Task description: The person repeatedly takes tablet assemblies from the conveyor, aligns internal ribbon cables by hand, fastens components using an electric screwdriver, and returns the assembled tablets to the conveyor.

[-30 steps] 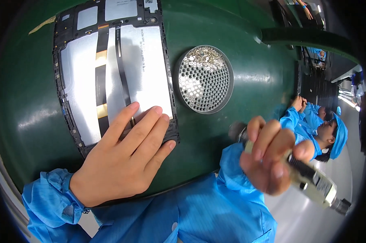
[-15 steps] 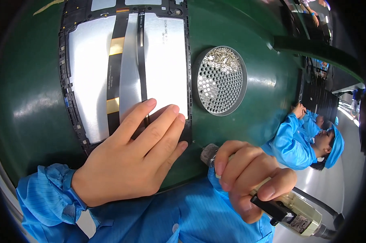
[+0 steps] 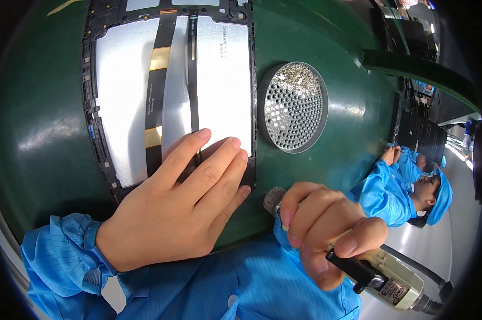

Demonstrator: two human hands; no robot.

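Note:
My left hand (image 3: 179, 205) lies flat, fingers stretched out, over the near end of an opened tablet (image 3: 222, 90). The tablet has a black frame, silvery battery faces and dark ribbon cables (image 3: 156, 96) with gold-coloured patches running lengthwise. My right hand (image 3: 326, 229) is wrapped round a pale electric screwdriver (image 3: 403, 285) with a black lever and a cable at its rear. Its knurled metal collar (image 3: 273, 200) points left, close to the table's near edge; the tip cannot be made out. A round tray (image 3: 296, 109) of small screws stands right of the tablet.
The green table (image 3: 49, 133) carries a dark green bar (image 3: 419, 72) at its far right. A co-worker in blue (image 3: 393, 186) sits at the right, hands together over the work surface. A thin yellowish strip (image 3: 64, 7) lies at the far left.
The tablet has shifted slightly to the right, with my left hand still on it. My right hand and the screwdriver have moved a little to the left.

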